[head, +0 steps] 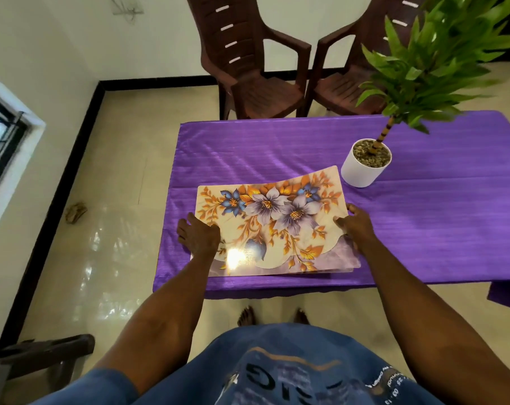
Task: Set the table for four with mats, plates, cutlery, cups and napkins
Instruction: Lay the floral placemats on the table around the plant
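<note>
- The table (423,217) under a purple cloth carries only mats and a potted plant (366,162); plates, cutlery, cups and napkins are not in view.
- A stack of floral place mats (274,226) lies at the near left corner, not yet spread out, I judge.
- The left hand (199,236) grips the stack's left edge, fingers curled.
- The right hand (354,225) pinches the right edge.
</note>
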The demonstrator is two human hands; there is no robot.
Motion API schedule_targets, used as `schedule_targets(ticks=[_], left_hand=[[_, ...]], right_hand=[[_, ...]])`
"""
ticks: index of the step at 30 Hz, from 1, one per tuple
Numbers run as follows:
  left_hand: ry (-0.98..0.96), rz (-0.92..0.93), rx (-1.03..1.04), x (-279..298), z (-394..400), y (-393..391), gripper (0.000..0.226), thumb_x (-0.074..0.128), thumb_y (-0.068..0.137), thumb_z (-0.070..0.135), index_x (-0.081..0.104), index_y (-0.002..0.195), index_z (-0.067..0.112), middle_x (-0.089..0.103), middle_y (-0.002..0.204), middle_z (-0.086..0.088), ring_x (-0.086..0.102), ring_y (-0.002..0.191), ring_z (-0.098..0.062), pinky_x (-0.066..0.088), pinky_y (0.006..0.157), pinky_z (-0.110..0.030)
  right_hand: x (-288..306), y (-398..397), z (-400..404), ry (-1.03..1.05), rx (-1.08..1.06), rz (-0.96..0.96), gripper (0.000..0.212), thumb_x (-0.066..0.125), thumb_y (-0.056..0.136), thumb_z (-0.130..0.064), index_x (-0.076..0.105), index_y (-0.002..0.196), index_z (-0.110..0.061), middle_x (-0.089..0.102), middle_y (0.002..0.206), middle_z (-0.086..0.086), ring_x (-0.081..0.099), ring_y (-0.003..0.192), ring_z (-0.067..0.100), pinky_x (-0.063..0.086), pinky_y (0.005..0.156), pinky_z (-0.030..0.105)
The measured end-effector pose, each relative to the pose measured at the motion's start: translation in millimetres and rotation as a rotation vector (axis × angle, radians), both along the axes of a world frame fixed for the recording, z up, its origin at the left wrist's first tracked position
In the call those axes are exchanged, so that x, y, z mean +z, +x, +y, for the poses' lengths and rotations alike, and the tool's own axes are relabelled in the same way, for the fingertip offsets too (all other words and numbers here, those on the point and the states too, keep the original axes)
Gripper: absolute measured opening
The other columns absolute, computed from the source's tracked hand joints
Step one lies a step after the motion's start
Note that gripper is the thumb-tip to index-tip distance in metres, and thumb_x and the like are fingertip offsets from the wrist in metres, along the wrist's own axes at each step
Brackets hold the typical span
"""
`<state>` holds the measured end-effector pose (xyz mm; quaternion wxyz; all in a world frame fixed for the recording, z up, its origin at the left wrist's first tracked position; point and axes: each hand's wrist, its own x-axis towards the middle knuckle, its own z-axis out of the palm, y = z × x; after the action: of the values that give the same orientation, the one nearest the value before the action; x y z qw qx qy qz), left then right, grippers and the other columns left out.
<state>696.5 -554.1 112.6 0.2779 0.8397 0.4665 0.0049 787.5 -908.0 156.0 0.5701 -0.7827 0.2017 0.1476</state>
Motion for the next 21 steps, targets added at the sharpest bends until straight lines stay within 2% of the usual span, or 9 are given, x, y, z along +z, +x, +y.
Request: schedule_targets(ticks=[2, 5, 7, 9, 11, 15, 17, 19, 21], left_hand=[[-0.019, -0.08, -0.034, 0, -4, 4, 0.074, 0.072, 0.083, 0.039, 0.036, 0.141, 0.009, 0.039, 0.146, -0.018, 0.032, 0.138, -0.036, 0.025, 0.115, -0.051], [-0.138, -0.208, -0.1, 5, -16, 14, 0.08, 0.07, 0.084, 0.046, 0.033, 0.145, 0.008, 0.043, 0.145, -0.017, 0.037, 0.136, -0.035, 0.031, 0.113, -0.051], [-0.279, -0.244, -0.112, 9, -25, 23, 0.084, 0.067, 0.083, 0.055, 0.033, 0.147, 0.013, 0.047, 0.146, -0.013, 0.043, 0.134, -0.034, 0.037, 0.11, -0.051], [-0.403, -0.274, -0.132, 14, -36, 34, 0.079, 0.065, 0.078, 0.064, 0.046, 0.139, 0.018, 0.06, 0.132, -0.008, 0.057, 0.12, -0.032, 0.046, 0.102, -0.05], [-0.457, -0.321, -0.225, 18, -50, 42, 0.06, 0.063, 0.079, 0.055, 0.06, 0.124, 0.016, 0.069, 0.113, -0.005, 0.065, 0.104, -0.029, 0.053, 0.091, -0.044], [-0.517, -0.433, -0.419, 35, -95, 54, 0.035, 0.061, 0.091, 0.015, 0.061, 0.125, 0.008, 0.066, 0.114, -0.005, 0.062, 0.103, -0.022, 0.047, 0.086, -0.032], [-0.503, -0.454, -0.494, 42, -124, 57, 0.036, 0.06, 0.093, 0.015, 0.059, 0.129, 0.008, 0.063, 0.115, 0.0, 0.058, 0.104, -0.017, 0.044, 0.087, -0.029], [-0.458, -0.471, -0.536, 45, -156, 59, 0.038, 0.058, 0.095, 0.024, 0.057, 0.131, 0.01, 0.063, 0.121, -0.001, 0.057, 0.109, -0.018, 0.045, 0.093, -0.033], [-0.418, -0.497, -0.558, 45, -188, 62, 0.037, 0.055, 0.096, 0.025, 0.058, 0.129, 0.011, 0.065, 0.123, -0.009, 0.06, 0.112, -0.028, 0.048, 0.096, -0.042]], right_hand=[[1, -2, -15, 0.119, -0.029, 0.021, 0.045, 0.068, 0.085, 0.002, 0.059, 0.127, -0.009, 0.068, 0.107, 0.013, 0.064, 0.075, 0.021, 0.051, 0.052, 0.02], [-1, -10, -45, 0.25, -0.092, 0.066, 0.053, 0.067, 0.084, 0.005, 0.054, 0.134, -0.005, 0.067, 0.116, 0.016, 0.067, 0.092, 0.029, 0.058, 0.074, 0.033], [3, -18, -66, 0.297, -0.16, 0.077, 0.049, 0.064, 0.085, 0.007, 0.056, 0.131, -0.007, 0.071, 0.106, 0.011, 0.07, 0.085, 0.022, 0.059, 0.069, 0.03], [9, -29, -89, 0.294, -0.229, 0.07, 0.046, 0.064, 0.084, 0.006, 0.059, 0.127, -0.012, 0.075, 0.092, 0.003, 0.07, 0.07, 0.013, 0.056, 0.058, 0.023], [9, -41, -115, 0.26, -0.3, 0.06, 0.046, 0.066, 0.083, 0.004, 0.06, 0.126, -0.012, 0.074, 0.097, 0.006, 0.069, 0.066, 0.011, 0.054, 0.058, 0.024], [18, -69, -161, 0.21, -0.428, 0.032, 0.04, 0.068, 0.083, 0.003, 0.063, 0.12, -0.01, 0.073, 0.085, 0.0, 0.067, 0.058, 0.008, 0.052, 0.052, 0.021], [21, -79, -184, 0.176, -0.488, 0.005, 0.038, 0.069, 0.082, 0.003, 0.063, 0.117, -0.013, 0.072, 0.088, 0.003, 0.066, 0.056, 0.008, 0.048, 0.047, 0.018], [23, -85, -207, 0.151, -0.522, -0.03, 0.04, 0.07, 0.08, 0.002, 0.065, 0.118, -0.01, 0.071, 0.103, 0.011, 0.069, 0.071, 0.017, 0.053, 0.062, 0.026], [30, -87, -228, 0.112, -0.53, -0.051, 0.035, 0.068, 0.082, 0.004, 0.065, 0.115, -0.008, 0.07, 0.103, 0.011, 0.068, 0.071, 0.016, 0.055, 0.063, 0.024]])
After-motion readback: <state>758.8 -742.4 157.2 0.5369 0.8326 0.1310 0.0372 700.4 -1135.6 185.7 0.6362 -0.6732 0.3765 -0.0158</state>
